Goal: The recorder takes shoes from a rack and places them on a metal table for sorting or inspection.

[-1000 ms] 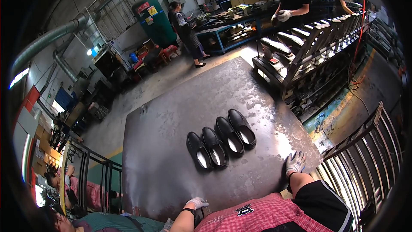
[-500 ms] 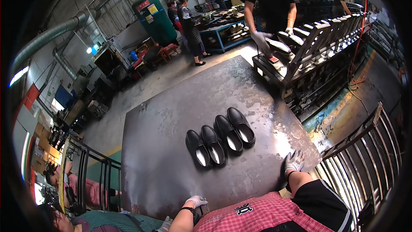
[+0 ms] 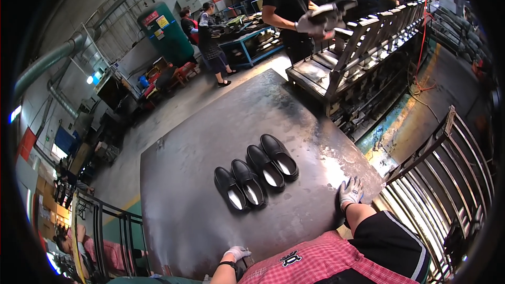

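Note:
Two pairs of black slip-on shoes, the left pair and the right pair, stand side by side on the dark metal table. Their toes point away from me, and pale insoles show inside. My right hand, in a light work glove, lies flat on the table's right part with its fingers spread. My left hand, gloved too, rests at the near edge, its fingers stretched out and small in view. Neither hand touches a shoe.
Beyond the table, a co-worker holds dark shoes beside a rack conveyor. A curved metal rail stands at my right. Other people work at a blue-framed bench and at the lower left. A green tank stands behind.
The view has shifted, so the table and shoes appear farther left. The co-worker has lifted dark shoes off the conveyor's near end. My hands stay on the table.

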`<action>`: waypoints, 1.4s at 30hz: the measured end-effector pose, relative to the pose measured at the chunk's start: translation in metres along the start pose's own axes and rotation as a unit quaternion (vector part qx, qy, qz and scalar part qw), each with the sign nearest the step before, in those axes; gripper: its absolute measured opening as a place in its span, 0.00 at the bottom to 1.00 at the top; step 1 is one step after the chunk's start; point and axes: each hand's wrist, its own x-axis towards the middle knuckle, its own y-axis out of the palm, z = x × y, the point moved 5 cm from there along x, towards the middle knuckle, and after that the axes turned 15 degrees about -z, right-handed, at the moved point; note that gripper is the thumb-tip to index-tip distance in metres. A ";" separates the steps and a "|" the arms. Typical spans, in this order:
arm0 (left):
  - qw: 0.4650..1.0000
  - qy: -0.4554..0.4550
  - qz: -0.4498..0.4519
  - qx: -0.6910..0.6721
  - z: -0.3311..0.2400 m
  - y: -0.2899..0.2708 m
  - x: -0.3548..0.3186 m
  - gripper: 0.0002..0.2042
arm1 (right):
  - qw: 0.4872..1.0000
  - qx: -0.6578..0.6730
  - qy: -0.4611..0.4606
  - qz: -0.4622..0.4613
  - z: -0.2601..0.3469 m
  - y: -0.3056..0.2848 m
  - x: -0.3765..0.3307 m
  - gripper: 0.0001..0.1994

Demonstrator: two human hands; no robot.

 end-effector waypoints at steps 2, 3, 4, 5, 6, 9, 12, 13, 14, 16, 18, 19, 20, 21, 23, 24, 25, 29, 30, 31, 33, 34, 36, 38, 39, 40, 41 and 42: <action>1.000 0.000 0.009 -0.018 0.006 0.004 0.005 0.32 | 1.000 0.000 -0.003 0.006 0.001 -0.001 -0.001 0.28; 1.000 0.001 0.009 -0.016 0.007 0.005 0.007 0.32 | 1.000 0.002 -0.003 0.003 0.001 -0.002 -0.001 0.28; 1.000 0.005 0.009 -0.017 0.007 0.006 0.009 0.32 | 1.000 0.004 -0.003 -0.001 0.001 -0.002 0.000 0.28; 1.000 0.010 0.008 -0.018 0.008 0.007 0.011 0.32 | 1.000 0.004 -0.003 -0.001 0.001 -0.001 0.000 0.28; 1.000 0.009 0.007 -0.018 0.009 0.007 0.012 0.32 | 1.000 0.008 0.001 -0.003 0.000 0.000 0.000 0.28; 1.000 0.012 0.008 0.002 0.012 0.009 0.016 0.32 | 1.000 0.012 0.002 -0.003 0.000 -0.001 -0.001 0.28; 1.000 0.007 0.012 -0.012 0.011 0.010 0.013 0.33 | 1.000 0.015 0.001 -0.002 -0.001 -0.001 -0.001 0.28; 1.000 0.007 0.014 -0.016 0.009 0.009 0.011 0.33 | 1.000 0.017 0.001 -0.003 -0.003 -0.001 -0.001 0.28; 1.000 0.007 0.016 -0.021 0.007 0.009 0.009 0.33 | 1.000 0.017 0.000 -0.003 -0.005 0.000 -0.001 0.28; 1.000 0.009 0.009 -0.010 0.005 0.008 0.007 0.32 | 1.000 0.017 0.003 -0.007 -0.005 0.000 -0.001 0.29; 1.000 0.011 0.006 -0.004 0.005 0.010 0.001 0.32 | 1.000 0.008 -0.008 -0.021 -0.007 0.004 -0.006 0.28; 1.000 0.013 -0.011 0.004 0.003 0.010 -0.003 0.31 | 0.999 0.000 -0.020 -0.038 -0.008 0.006 -0.001 0.27; 1.000 0.014 -0.026 0.011 0.001 0.008 -0.005 0.30 | 0.999 -0.003 -0.019 -0.026 -0.009 0.009 -0.003 0.28; 1.000 0.017 -0.021 -0.012 0.004 0.011 -0.004 0.29 | 1.000 -0.007 -0.016 -0.011 -0.004 0.008 0.000 0.28; 0.999 0.020 -0.012 -0.035 0.002 0.008 -0.008 0.27 | 1.000 -0.009 -0.024 -0.012 -0.006 0.005 -0.003 0.28; 0.999 0.018 -0.010 -0.036 -0.006 -0.001 -0.012 0.26 | 1.000 -0.007 -0.015 -0.025 -0.009 0.005 -0.004 0.28; 0.999 0.025 -0.014 -0.024 -0.007 -0.005 -0.011 0.26 | 0.999 -0.015 -0.016 -0.031 -0.010 0.006 -0.003 0.28; 0.998 0.030 -0.030 -0.036 0.003 0.000 -0.004 0.26 | 0.998 -0.044 -0.028 -0.036 -0.005 0.009 0.002 0.28; 0.998 0.028 -0.035 -0.041 0.007 0.003 -0.002 0.27 | 0.998 -0.046 -0.036 -0.033 -0.001 0.008 0.002 0.28; 0.999 0.016 -0.035 -0.022 0.007 0.002 0.001 0.27 | 0.997 -0.049 -0.039 -0.036 0.002 0.007 0.002 0.28; 0.999 0.012 -0.052 0.005 0.009 0.005 -0.001 0.28 | 0.998 -0.050 -0.034 -0.028 0.002 0.007 0.000 0.29; 0.999 0.011 -0.046 0.002 0.010 0.008 -0.002 0.28 | 0.997 -0.055 -0.037 -0.025 0.003 0.006 0.000 0.29; 0.999 -0.019 -0.036 -0.002 0.008 0.005 0.000 0.28 | 0.999 -0.027 -0.027 -0.028 0.003 0.002 0.001 0.30; 0.999 -0.018 -0.045 -0.001 0.004 0.005 -0.005 0.27 | 0.999 -0.014 -0.038 -0.035 -0.002 -0.002 -0.006 0.33; 0.998 -0.017 -0.054 -0.009 0.004 0.003 -0.008 0.27 | 0.991 0.005 -0.125 -0.043 0.013 -0.010 -0.014 0.35; 0.998 -0.015 -0.065 -0.017 0.005 0.002 -0.009 0.26 | 0.976 0.027 -0.212 -0.052 0.031 -0.019 -0.023 0.37; 0.995 -0.022 -0.090 -0.031 0.009 0.004 -0.009 0.27 | 0.974 0.094 -0.193 0.076 0.044 -0.014 -0.038 0.40; 0.995 -0.022 -0.087 -0.031 0.007 0.004 -0.011 0.27 | 0.940 0.153 -0.270 0.140 0.074 -0.021 -0.058 0.42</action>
